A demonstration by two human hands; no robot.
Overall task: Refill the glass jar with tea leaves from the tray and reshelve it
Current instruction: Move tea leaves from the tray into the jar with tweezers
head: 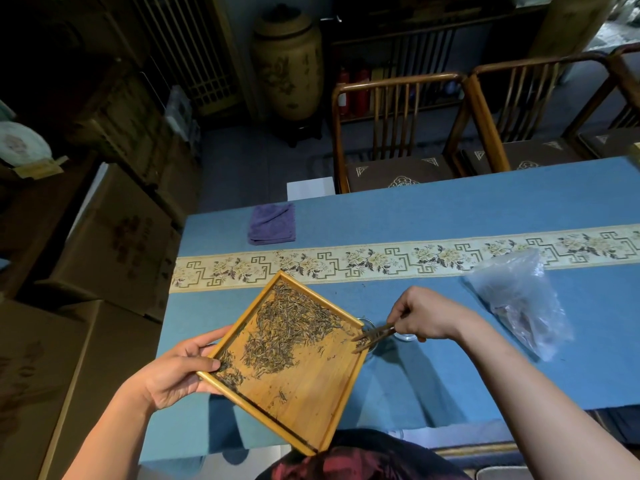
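Left hand (180, 370): grips the left corner of the tray, thumb curled over the rim onto the floor, fingers underneath.

Tray (304, 403): wooden, square, held over the table edge, turned so one corner points right; whether it tilts that way cannot be told.

Tea leaves (291, 327): spread over the far half, thinning toward the right corner.

Jar (401, 336): glass, mostly hidden; the rim shows on the blue table (433, 209) just beyond the tray's right corner, below the right hand.

Tweezers (374, 336): wooden, tips at that corner, long axis running left to right.

Right hand (426, 317): pinches the tweezers; nearer the jar.

Judgement: leaves must travel rightward off the corner into the jar.
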